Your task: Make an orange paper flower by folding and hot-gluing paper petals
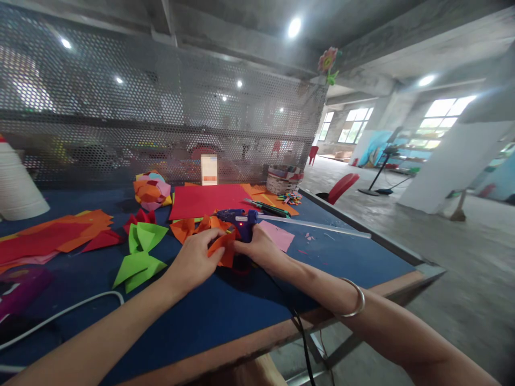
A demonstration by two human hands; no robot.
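Note:
My left hand (197,254) pinches a folded orange felt-like piece (226,247) just over the blue table. Wrapped round the handle of a blue glue gun (243,219) is my right hand (267,251); a small red light glows on the gun. A long clear glue stick (322,225) sticks out of its back, to the right. The nozzle's tip is hard to make out against other orange folded pieces (183,229) behind my left hand. Two green folded pieces (140,262) lie joined or touching at the left. A pink square (277,236) is beside my right hand.
Red sheets (209,201), a cutter knife (267,208), a woven basket (284,179) and a patchwork ball (152,190) stand or lie toward the back. Orange and red sheets (60,233), a purple object (24,289) and a white cable (76,305) are left. A black cord (301,332) hangs over the front edge.

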